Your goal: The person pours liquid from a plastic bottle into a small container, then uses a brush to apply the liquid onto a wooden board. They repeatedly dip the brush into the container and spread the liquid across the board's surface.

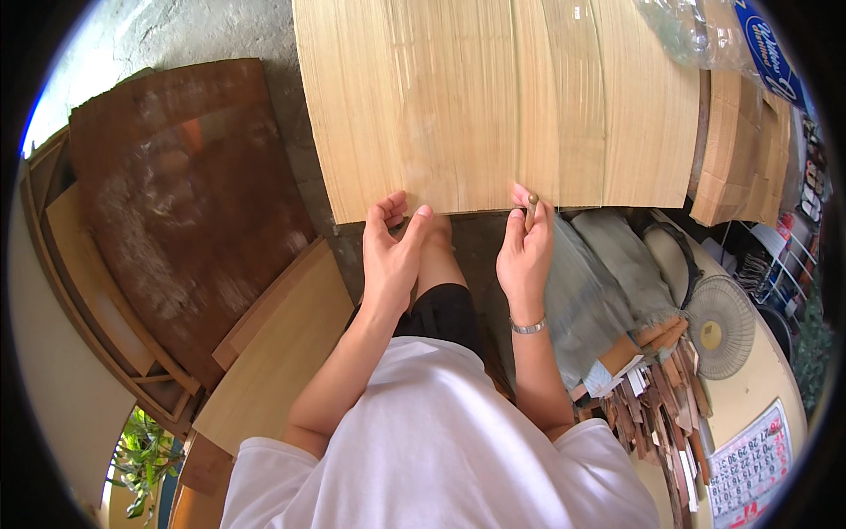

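A wide pale wood-grained sheet (458, 115) lies before me, with long lengthwise seams or creases and shiny streaks. At its near edge my left hand (389, 256) is turned palm inward, the fingers loosely bent and the thumb standing apart; nothing shows between them. Farther right along that same edge, my right hand (526, 251) is closed on a slim brown pen-like rod (532, 210), its rounded end pointing up between thumb and fingers. Its exact kind I cannot make out. The fingertips of both hands are close to the sheet's edge; whether they touch it I cannot tell.
Brown wooden panels (194, 203) lean at the left, with a pale board (278, 353) nearer me. On the right are a cardboard box (733, 145), grey plastic-wrapped bundles (586, 273), a fan (721, 326) and stacked wood strips (656, 401). A clear plastic bottle (696, 31) lies at the far right.
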Tool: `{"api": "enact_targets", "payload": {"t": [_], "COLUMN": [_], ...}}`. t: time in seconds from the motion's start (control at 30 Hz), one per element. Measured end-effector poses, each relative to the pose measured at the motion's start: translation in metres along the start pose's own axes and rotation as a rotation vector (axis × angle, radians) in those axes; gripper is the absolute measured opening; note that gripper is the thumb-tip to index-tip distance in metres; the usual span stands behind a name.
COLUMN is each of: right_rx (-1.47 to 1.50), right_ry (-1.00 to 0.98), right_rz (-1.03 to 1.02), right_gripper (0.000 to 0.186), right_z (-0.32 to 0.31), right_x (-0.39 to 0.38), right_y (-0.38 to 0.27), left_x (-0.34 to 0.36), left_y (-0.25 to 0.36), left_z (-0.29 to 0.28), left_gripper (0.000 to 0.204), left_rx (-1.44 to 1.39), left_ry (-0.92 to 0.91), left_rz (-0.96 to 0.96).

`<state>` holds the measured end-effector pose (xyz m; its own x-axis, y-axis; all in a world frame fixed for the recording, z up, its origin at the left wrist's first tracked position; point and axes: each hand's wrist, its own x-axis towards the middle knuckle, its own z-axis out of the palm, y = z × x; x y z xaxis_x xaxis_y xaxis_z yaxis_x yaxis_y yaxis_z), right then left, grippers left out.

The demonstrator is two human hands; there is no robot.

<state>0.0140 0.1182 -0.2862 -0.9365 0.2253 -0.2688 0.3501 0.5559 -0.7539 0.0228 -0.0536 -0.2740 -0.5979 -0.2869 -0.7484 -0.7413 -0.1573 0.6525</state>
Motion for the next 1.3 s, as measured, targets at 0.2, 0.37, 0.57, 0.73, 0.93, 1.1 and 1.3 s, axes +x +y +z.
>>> {"api": "enact_targets", "payload": {"t": [0.2, 0.37, 0.57, 0.73, 0.93, 1.1, 1.3], "right_rx": [0.024, 0.215, 0.259, 0.343, 0.628, 0.627, 0.541], "right_ry": [-0.049, 0.098, 0.019, -0.167, -0.144, -0.176, -0.179], "right_rz": [0.105, 0.076, 0.290, 0.310, 0.343, 0.354, 0.294], "right_gripper": [0.029, 0.020, 0.029, 0.025, 0.012, 0.012, 0.012], "right_z": [-0.004, -0.026, -0.043, -0.006, 0.024, 0.029, 0.035], "right_x": [0.000, -0.023, -0.083, -0.093, -0.076, -0.060, -0.050], "right_y": [-0.001, -0.001, 0.014, 0.034, 0.031, 0.026, 0.030], "left_x": [-0.001, 0.000, 0.000, -0.008, -0.008, -0.009, -0.002], "left_y": [0.002, -0.003, -0.010, -0.021, -0.035, -0.043, -0.049], "left_z": [0.002, 0.004, -0.004, 0.001, 0.008, 0.015, 0.029], "left_gripper": [0.037, 0.030, 0.023, 0.017, 0.016, 0.017, 0.016], "left_rx": [-0.030, -0.258, -0.510, -0.706, -0.782, -0.806, -0.840], "left_ry": [0.017, -0.020, -0.142, -0.123, -0.069, -0.074, 0.004], "left_rz": [0.032, -0.027, -0.144, -0.309, -0.353, -0.367, -0.374]}}
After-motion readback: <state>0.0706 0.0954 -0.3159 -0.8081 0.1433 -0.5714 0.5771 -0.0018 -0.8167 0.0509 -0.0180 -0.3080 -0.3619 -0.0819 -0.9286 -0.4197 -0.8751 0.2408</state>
